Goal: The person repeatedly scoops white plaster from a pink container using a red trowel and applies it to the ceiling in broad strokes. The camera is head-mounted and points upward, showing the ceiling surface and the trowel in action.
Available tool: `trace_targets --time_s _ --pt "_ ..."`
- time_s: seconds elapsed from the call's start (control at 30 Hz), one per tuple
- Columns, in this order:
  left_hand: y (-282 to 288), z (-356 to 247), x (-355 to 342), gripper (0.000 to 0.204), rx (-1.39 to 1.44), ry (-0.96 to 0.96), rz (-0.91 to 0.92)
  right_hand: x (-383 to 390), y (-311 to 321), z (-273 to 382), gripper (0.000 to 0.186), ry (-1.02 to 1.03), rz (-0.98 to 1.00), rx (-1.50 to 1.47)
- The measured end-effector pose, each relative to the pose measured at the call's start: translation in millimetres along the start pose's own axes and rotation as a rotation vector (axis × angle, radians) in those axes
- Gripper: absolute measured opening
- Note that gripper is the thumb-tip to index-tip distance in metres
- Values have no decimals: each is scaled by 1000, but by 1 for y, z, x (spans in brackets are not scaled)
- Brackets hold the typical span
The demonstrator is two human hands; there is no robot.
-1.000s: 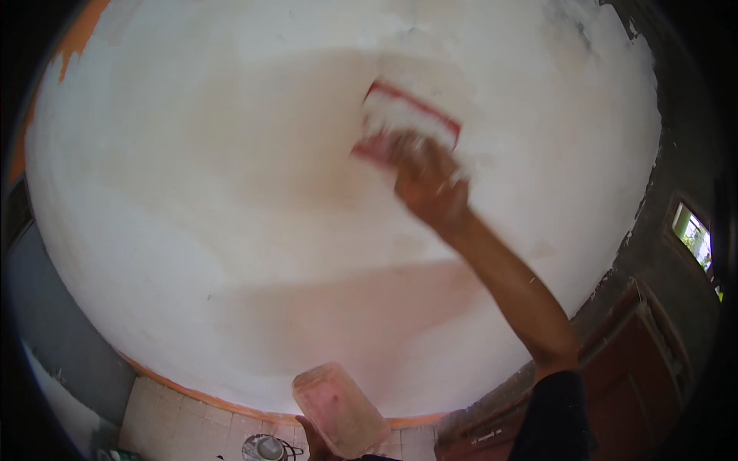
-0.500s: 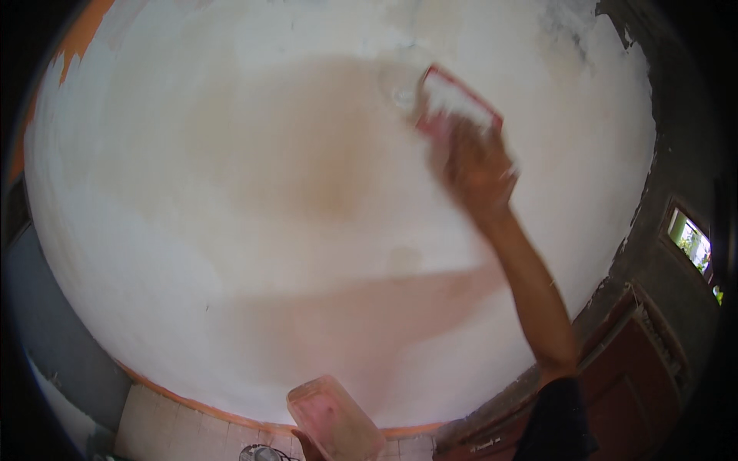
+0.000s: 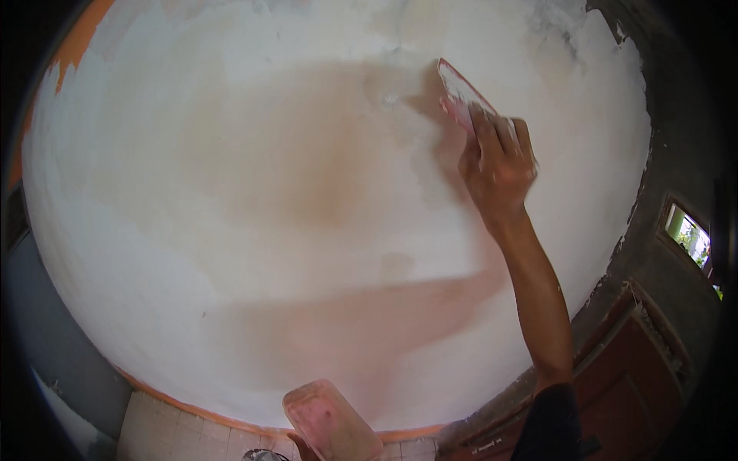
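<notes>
My right hand (image 3: 500,167) is raised high against a white-coated wall (image 3: 254,253), its fingers wrapped round a putty spreader (image 3: 460,91). The spreader has a reddish edge and white paste smeared over its face. It is held tilted, and its shadow falls on the wall just to its left. Low in the view, my left hand (image 3: 303,449) grips a shallow pinkish rectangular tray (image 3: 334,422) by its left side. Most of that hand is hidden behind the tray. Pale pink residue coats the tray's face.
Bare grey wall (image 3: 642,230) borders the white coat on the right, with a small window (image 3: 689,238) and a dark red door (image 3: 626,384). Orange paint (image 3: 75,46) shows at the upper left. Tiles (image 3: 165,426) run along the bottom, near a partly seen metallic object (image 3: 261,455).
My right hand has moved slightly right and down, and the spreader has turned more edge-on. The tray has shifted only slightly in the view.
</notes>
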State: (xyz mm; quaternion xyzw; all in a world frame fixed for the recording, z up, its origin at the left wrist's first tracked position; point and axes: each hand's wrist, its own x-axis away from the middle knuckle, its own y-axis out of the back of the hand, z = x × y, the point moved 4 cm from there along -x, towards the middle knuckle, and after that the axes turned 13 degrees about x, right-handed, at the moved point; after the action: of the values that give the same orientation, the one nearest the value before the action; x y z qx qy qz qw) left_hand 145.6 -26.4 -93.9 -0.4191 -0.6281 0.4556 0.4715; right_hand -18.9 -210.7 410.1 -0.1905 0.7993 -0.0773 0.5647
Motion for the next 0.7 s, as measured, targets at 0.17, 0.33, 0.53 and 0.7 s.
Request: trace_targets --time_s 0.17,0.33,0.53,0.7 --pt "0 -1 3 86 -5 -30 7 108 2 96 24 427 12 -55" --pt "-3 16 -1 86 1 -25 15 134 76 114 21 454 143 -453" --pt "-5 22 3 86 -4 -59 -4 11 10 9 29 105 -96 41" --pt "-9 28 -1 85 -3 -53 -2 57 -33 46 27 226 -179 471"
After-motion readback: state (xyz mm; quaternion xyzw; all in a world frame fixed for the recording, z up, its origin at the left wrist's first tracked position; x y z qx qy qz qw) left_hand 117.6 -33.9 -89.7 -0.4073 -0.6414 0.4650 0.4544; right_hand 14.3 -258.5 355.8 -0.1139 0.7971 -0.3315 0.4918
